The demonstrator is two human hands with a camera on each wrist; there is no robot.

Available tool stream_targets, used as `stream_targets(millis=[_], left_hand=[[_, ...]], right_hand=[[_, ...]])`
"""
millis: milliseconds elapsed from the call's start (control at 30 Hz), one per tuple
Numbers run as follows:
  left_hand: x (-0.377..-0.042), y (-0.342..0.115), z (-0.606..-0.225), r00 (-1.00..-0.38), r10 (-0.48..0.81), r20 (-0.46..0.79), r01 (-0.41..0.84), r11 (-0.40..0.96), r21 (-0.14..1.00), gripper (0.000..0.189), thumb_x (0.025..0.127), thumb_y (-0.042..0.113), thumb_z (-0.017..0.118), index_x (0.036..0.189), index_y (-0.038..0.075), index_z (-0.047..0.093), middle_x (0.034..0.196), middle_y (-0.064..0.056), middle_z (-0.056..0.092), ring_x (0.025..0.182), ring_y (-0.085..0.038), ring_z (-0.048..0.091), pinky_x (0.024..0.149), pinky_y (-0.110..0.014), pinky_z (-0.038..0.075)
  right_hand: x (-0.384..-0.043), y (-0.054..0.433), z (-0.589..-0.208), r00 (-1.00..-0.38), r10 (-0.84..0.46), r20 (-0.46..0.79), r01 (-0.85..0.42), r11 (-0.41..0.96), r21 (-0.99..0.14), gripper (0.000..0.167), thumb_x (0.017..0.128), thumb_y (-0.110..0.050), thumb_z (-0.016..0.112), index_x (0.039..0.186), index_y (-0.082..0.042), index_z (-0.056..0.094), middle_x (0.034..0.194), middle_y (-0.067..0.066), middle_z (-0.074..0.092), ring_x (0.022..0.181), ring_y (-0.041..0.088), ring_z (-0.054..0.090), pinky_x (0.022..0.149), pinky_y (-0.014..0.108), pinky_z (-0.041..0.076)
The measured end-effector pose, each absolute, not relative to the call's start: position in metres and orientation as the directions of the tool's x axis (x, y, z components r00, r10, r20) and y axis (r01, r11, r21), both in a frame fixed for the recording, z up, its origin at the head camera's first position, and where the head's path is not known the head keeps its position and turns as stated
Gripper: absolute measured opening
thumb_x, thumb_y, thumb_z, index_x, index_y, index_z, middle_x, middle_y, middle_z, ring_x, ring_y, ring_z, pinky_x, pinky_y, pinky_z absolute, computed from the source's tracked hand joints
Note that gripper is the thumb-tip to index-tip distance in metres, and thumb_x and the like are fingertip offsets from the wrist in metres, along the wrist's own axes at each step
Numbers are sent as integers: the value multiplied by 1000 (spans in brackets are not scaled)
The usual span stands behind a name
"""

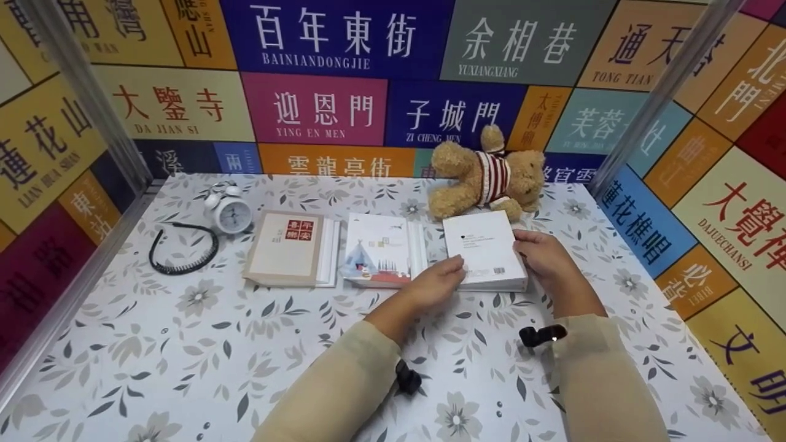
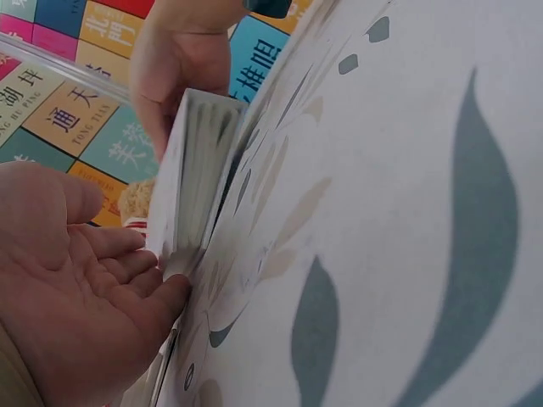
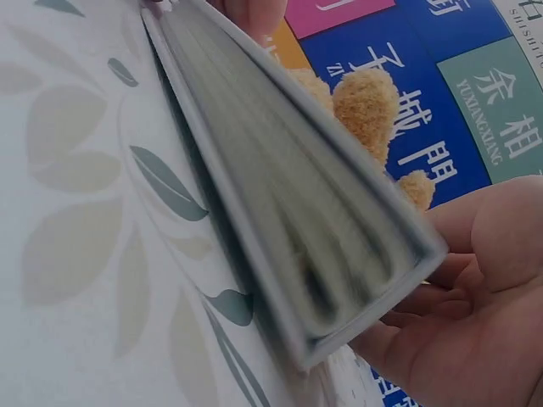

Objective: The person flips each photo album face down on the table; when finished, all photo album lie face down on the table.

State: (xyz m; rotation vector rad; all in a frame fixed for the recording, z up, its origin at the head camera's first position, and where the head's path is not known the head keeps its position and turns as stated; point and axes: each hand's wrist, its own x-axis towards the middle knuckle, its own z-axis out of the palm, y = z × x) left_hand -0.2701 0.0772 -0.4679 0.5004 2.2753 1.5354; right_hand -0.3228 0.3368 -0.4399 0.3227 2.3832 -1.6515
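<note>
A thick white photo album [image 1: 482, 248], with small print and a barcode on its upper cover, lies between both hands at the right of the row. My left hand [image 1: 437, 282] holds its near left corner, with the fingers along the side edge. At the opposite side my right hand [image 1: 543, 252] grips the edge, thumb by the upper cover. The right wrist view shows the album's page edges [image 3: 288, 203] close over the tablecloth, with the fingers of my right hand [image 3: 475, 314] partly hidden behind it. In the left wrist view, my left hand [image 2: 93, 288] has its fingertips at the album's edge.
Left of it stand an album with a tent picture [image 1: 374, 252] and a beige album with red squares [image 1: 285, 248]. A teddy bear [image 1: 491, 175] lies behind. At the left are a white alarm clock [image 1: 230, 212] and a black headband [image 1: 184, 268]. Printed panels enclose the table.
</note>
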Motion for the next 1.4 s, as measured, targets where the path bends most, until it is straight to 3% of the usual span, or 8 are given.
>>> stream_targets(millis=[200,333,467,633,767,933,1167,1400], left_hand=[[-271,74,-466,-905,420,-62,82,317,945,54,113,31,44,162,9,47,171,-9,43,164,-27,34,137,-41,23],[-277,65,-462,-947,321,-2,79,240,968,50,112,31,47,158,10,54,166,-9,51,160,-27,41,135,-42,29],[-285,50,-454,-976,206,71,105,159,982,48,111,30,51,154,10,58,161,-6,58,156,-25,48,132,-41,35],[-291,22,-448,-984,108,138,152,129,980,46,110,27,55,153,11,58,157,-5,62,153,-23,51,129,-39,40],[-295,-5,-449,-983,57,175,181,117,977,44,109,22,57,151,9,59,155,-8,64,152,-23,52,128,-39,43],[-299,-37,-450,-981,3,193,192,140,971,43,108,19,58,149,7,61,152,-10,65,151,-25,53,129,-40,42],[-302,-73,-451,-983,-36,180,172,168,971,45,108,17,58,151,5,58,155,-13,62,153,-26,51,130,-40,40],[-302,-98,-457,-992,-49,114,99,237,966,48,109,21,58,155,10,54,162,-7,56,158,-25,45,132,-42,36]], right_hand=[[-325,335,-443,-957,100,-273,288,453,-843,59,111,-21,49,167,-5,36,173,17,38,162,31,34,135,46,29],[-323,325,-437,-965,191,-182,256,506,-824,61,109,-28,53,165,-7,40,170,15,44,159,32,40,133,47,33],[-317,309,-430,-964,265,24,114,493,-862,53,107,-24,57,156,-6,54,158,15,59,148,30,53,127,43,41],[-312,281,-426,-965,193,177,-61,490,-869,45,106,-21,61,149,-7,62,146,13,69,135,28,63,118,38,49],[-311,257,-432,-984,79,159,-103,472,-875,46,107,-20,62,151,-10,60,144,14,70,132,29,65,112,38,51],[-315,228,-442,-995,-22,94,-94,452,-887,49,107,-22,63,154,-8,56,147,17,66,135,31,63,114,44,52],[-320,190,-446,-993,-84,79,-107,401,-910,50,106,-22,65,154,-8,57,147,17,66,134,32,64,116,46,52],[-321,166,-453,-991,-126,44,-90,386,-918,53,105,-24,67,155,-9,56,149,13,66,138,32,62,120,46,49]])
